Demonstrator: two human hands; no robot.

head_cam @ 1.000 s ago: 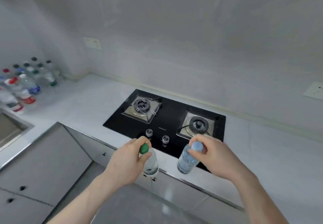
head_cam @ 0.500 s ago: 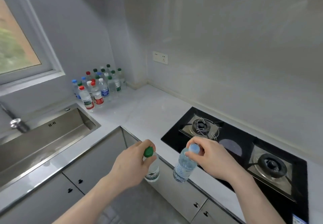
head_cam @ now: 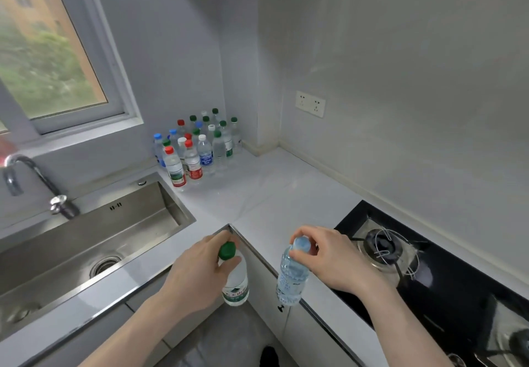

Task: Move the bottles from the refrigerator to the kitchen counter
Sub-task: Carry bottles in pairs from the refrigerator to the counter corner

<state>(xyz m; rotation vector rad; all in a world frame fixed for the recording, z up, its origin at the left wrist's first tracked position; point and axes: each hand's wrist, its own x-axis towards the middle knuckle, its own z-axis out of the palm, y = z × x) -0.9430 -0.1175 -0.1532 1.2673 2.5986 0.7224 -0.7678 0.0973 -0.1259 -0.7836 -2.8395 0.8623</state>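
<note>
At lower centre, two hands each carry one bottle by its neck, over the table's front edge. Left hand has its grip curled round the green-capped bottle; right hand pinches the blue-capped bottle at the cap. Upper centre, in the corner of the table, stands a cluster of roughly twenty bottles. One sink lies at left, one stove at right.

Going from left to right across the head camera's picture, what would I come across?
Faucet → sink → left hand holding the green-capped bottle → blue-capped bottle held by the right hand → gas stove. The bottle cluster stands farther back in the counter's corner.
</note>
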